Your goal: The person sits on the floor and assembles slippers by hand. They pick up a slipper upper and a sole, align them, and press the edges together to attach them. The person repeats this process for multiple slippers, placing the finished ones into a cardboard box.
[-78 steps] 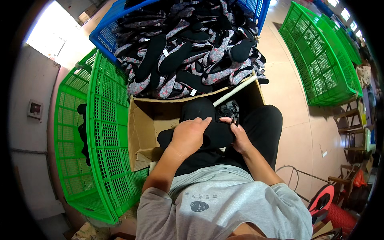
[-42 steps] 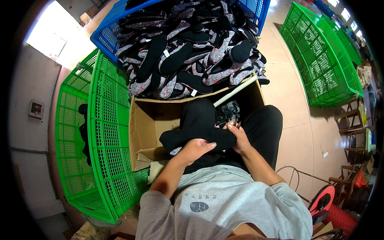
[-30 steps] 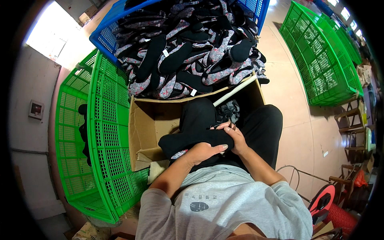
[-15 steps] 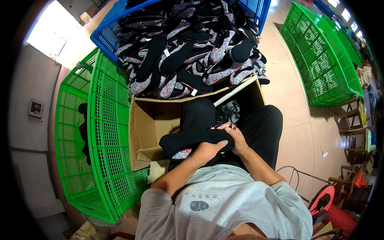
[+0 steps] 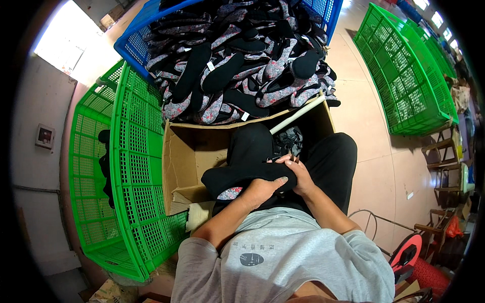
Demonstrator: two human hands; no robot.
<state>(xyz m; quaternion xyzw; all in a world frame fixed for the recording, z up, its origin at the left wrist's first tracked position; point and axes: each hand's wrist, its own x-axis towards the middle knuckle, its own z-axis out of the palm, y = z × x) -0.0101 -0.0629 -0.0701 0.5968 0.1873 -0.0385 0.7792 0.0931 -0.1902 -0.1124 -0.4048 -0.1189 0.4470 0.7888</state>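
A black-soled cloth shoe with grey-and-red floral fabric lies across my lap, its sole turned up. My left hand is closed around its near side, the thumb pressed along the sole. At the shoe's right end is my right hand, its fingers curled in. A small dark pointed tool, perhaps thread snips, sticks up from those fingers; its grip is mostly hidden. Between my knees stands an open cardboard box with dark scraps inside. A pale tube crosses its top.
Ahead, a blue crate is heaped with similar floral shoes, spilling toward the box. Green crates stand close on my left, another green crate at the far right. Wooden stools and a red-rimmed wheel are at right.
Both hands hold almost the same place on the shoe. The fingers of my right hand have shifted slightly around the pointed tool.
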